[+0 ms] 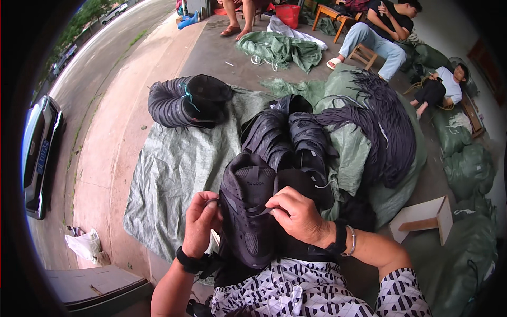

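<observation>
A black shoe upper [248, 211] rests upright on my lap, its toe toward me and its tongue facing away. Dark lace [244, 203] crosses its front. On the upper's left side, my left hand [199, 224] is closed, thumb and finger pinching a dark lace end. My right hand [303, 217] pinches another stretch of the lace at the upper's right edge, fingers curled. Just beyond the upper lie nested rows of black shoe uppers [269, 134]. A large heap of loose dark laces [383, 132] hangs over a green sack to the right.
A tied bundle of black uppers [182, 105] lies on a green woven sheet [169, 169]. At right are a white box-like piece [425, 219] and green sacks [467, 174]. People sit farther back, one on a wooden stool [364, 55]. A car [42, 158] stands outside at left.
</observation>
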`<state>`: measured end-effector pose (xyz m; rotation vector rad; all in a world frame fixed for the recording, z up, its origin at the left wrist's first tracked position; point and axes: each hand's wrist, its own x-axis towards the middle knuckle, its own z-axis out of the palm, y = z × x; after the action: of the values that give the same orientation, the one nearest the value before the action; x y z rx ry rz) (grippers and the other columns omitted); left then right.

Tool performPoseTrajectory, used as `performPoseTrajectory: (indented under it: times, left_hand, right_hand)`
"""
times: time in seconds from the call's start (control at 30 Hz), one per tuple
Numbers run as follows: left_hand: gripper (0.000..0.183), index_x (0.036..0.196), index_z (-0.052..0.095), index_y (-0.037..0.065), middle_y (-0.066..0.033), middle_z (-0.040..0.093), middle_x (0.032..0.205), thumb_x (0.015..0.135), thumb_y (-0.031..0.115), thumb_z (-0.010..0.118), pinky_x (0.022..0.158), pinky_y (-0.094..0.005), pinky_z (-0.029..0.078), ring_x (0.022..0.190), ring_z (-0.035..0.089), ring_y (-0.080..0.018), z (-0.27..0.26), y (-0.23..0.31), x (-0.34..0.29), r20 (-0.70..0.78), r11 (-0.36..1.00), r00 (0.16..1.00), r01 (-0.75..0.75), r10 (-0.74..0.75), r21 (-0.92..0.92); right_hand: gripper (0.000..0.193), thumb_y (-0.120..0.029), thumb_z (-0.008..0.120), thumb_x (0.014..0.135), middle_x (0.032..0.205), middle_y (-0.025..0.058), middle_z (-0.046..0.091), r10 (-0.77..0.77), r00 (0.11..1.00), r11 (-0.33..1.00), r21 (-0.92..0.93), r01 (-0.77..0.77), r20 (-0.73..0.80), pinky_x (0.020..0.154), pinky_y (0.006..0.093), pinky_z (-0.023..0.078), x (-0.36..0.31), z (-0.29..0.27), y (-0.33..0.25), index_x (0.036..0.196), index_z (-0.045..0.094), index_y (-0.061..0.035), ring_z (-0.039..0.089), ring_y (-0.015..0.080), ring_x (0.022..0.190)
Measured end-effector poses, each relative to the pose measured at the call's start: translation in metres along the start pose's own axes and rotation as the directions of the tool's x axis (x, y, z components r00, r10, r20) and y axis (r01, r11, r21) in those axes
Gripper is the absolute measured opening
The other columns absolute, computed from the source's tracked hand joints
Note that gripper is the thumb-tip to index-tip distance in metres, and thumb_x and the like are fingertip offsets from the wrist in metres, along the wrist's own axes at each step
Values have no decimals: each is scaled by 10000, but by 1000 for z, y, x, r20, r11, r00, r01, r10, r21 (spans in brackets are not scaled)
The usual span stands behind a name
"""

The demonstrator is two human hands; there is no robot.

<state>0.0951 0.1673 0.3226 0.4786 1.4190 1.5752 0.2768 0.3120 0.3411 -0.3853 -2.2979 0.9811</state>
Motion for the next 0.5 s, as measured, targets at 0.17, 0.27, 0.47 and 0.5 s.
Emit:
performPoseTrajectory:
  times: [0.17,0.27,0.47,0.5]
  left_hand:
    - [156,1058,482,90,24,479,669,906,125,491,452,-168,272,507,349,-29,-13,8,5,-98,990,992,-89,79,-106]
    - [176,1080,486,85,21,472,657,905,85,474,437,-178,268,488,340,-38,-21,15,11,-134,980,986,-121,100,-158]
    - [256,1155,472,66,53,381,605,902,45,439,415,-179,250,459,295,-33,-54,56,17,-311,893,910,-360,274,-268]
    - [253,1153,475,66,55,377,606,904,45,436,412,-181,248,454,287,-32,-59,59,18,-330,873,891,-406,312,-271]
  right_hand:
    - [89,6,616,805,778,34,593,226,955,909,311,-279,194,530,241,474,-2,-5,-4,879,578,-26,586,120,636]
    - [115,-9,600,842,777,35,615,506,760,549,528,-648,408,487,169,429,2,-10,-1,953,570,-10,540,45,563]
    - [111,-38,577,863,752,20,605,414,814,601,548,-581,408,482,163,434,0,-14,0,969,558,-13,532,33,558]
    - [112,-44,572,869,762,20,611,465,831,608,572,-551,307,491,163,438,0,-14,1,977,559,-16,531,28,555]
